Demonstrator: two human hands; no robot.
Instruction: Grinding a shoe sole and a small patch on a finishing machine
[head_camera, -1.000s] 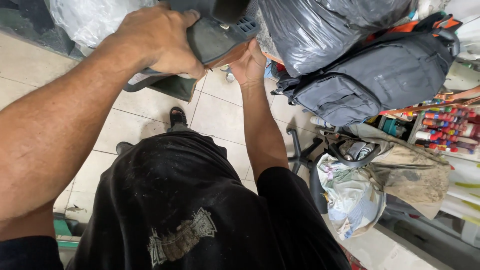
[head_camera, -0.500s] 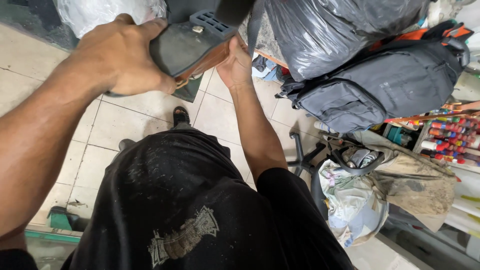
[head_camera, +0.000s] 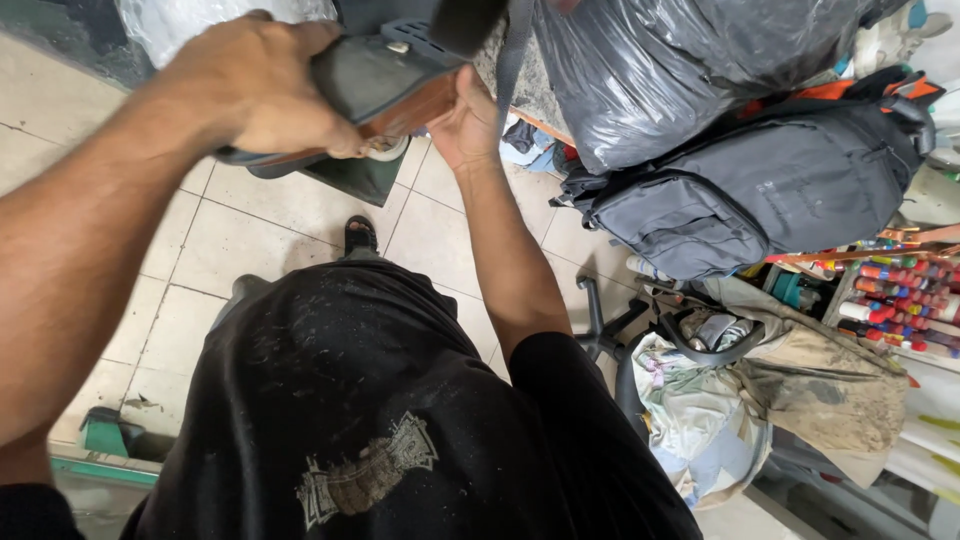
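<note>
Dark leather with a tan-brown edge is seen in the shoe (head_camera: 375, 85), which is held up at chest height, well above the tiled floor (head_camera: 250, 240). The left hand (head_camera: 265, 90) is clamped over the shoe's upper side, fingers pressed around it in a full grip. The right hand (head_camera: 462, 125) is set against the shoe's far end, its grip closed on the edge there, though the fingertips are hidden behind the shoe. A black plastic bag (head_camera: 660, 70) and a grey backpack (head_camera: 760, 190) are stacked just beside the right hand. A slip may be judged the main risk: should either grip loosen, the shoe could drop to the floor, or be knocked against the crowded bags.
</note>
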